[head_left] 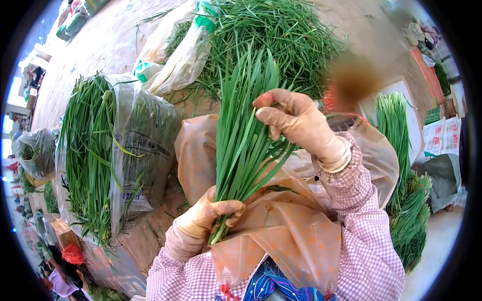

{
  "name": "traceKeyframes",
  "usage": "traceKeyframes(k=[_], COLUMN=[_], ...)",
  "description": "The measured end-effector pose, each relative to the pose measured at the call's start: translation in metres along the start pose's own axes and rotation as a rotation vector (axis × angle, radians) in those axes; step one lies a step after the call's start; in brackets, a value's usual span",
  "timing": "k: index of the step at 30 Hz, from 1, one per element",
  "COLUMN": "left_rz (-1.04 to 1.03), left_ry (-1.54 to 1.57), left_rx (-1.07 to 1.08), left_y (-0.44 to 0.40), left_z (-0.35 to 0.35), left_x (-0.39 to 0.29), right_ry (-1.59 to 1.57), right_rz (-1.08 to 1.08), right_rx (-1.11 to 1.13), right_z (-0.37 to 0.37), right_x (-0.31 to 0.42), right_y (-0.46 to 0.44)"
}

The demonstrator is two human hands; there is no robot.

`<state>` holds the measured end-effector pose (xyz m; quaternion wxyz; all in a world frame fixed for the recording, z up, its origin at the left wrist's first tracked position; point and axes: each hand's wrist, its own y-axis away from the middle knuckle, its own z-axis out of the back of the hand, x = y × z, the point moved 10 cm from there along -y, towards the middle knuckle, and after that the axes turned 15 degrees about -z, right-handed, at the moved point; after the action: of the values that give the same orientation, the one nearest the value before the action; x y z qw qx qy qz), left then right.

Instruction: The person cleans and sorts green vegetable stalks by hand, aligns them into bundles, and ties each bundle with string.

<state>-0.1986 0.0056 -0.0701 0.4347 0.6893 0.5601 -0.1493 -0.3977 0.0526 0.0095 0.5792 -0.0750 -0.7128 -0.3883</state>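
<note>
My left hand (208, 215), in a pale rubber glove, is wrapped around the lower stems of a bunch of garlic chives (241, 135). The long flat green leaves fan upward from it, away from my body. At the right edge of the leaves is my gloved right hand (298, 123), its thumb and forefinger pinched together against the bunch. Whatever lies between those fingertips is too small to make out. Beneath both hands, a translucent brownish plastic apron (286, 226) covers my lap.
A large loose heap of chives (271, 35) lies ahead, beside a clear plastic bag (183, 60). On the left, a printed plastic bag (145, 145) stands by upright chives (88, 155). Neatly laid bundles (409, 220) are stacked at right. A dark blur hangs at upper right.
</note>
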Motion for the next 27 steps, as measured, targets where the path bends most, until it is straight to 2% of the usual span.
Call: traceKeyframes(k=[2, 4, 5, 6, 8, 9, 10, 12, 14, 15, 19, 21, 22, 24, 25, 26, 27], left_rz=[0.011, 0.01, 0.011, 0.012, 0.002, 0.0, -0.008, -0.014, 0.138, 0.189, 0.117, 0.128, 0.068, 0.002, 0.049, 0.068, 0.093], left_ry=[-0.018, 0.003, 0.017, 0.032, 0.06, 0.07, 0.036, 0.004, -0.035, -0.047, -0.085, -0.113, -0.052, 0.003, -0.137, -0.089, -0.023], left_rx=[-0.006, 0.008, 0.014, 0.02, 0.035, 0.041, 0.032, 0.02, 0.007, 0.005, -0.011, 0.006, 0.027, 0.049, 0.064, 0.092, 0.121], left_y=[0.001, 0.001, 0.001, 0.002, 0.001, 0.001, 0.002, 0.003, 0.007, 0.008, 0.006, 0.005, 0.003, 0.001, 0.0, 0.001, 0.001], left_z=[0.002, 0.004, 0.004, 0.005, 0.003, 0.001, 0.001, 0.006, 0.015, 0.016, 0.017, 0.015, 0.008, 0.009, 0.025, 0.019, 0.012], left_x=[0.0, 0.003, 0.005, 0.007, 0.007, 0.006, 0.002, -0.001, 0.012, 0.017, 0.013, 0.016, 0.011, 0.015, 0.034, 0.029, 0.023], right_ry=[0.004, 0.372, 0.534, 0.53, 0.197, 0.075, -0.231, -0.153, -0.058, -0.135, -0.137, -0.145, -0.148, 0.427, 0.643, 0.626, 0.414], right_rz=[0.017, 0.366, 0.546, 0.54, 0.521, 0.426, 0.361, 0.157, -0.005, 0.068, -0.017, -0.063, -0.061, 0.51, 0.645, 0.762, 0.636], right_rx=[0.0, -0.146, -0.326, -0.325, -0.544, -0.604, -0.494, -0.234, -0.063, 0.05, -0.043, 0.055, 0.056, -0.27, -0.436, -0.533, -0.552], right_z=[-0.006, -0.014, -0.012, -0.011, 0.031, 0.056, 0.068, 0.051, 0.024, 0.012, 0.008, -0.004, -0.006, -0.008, -0.012, -0.008, 0.013], right_x=[-0.012, 0.012, 0.027, 0.026, 0.025, 0.018, 0.011, 0.013, 0.007, 0.001, -0.003, -0.015, -0.02, 0.023, 0.033, 0.034, 0.025], right_y=[-0.008, 0.003, 0.016, 0.015, 0.017, 0.013, 0.009, 0.011, 0.021, 0.017, 0.012, 0.001, -0.001, 0.025, 0.038, 0.045, 0.039])
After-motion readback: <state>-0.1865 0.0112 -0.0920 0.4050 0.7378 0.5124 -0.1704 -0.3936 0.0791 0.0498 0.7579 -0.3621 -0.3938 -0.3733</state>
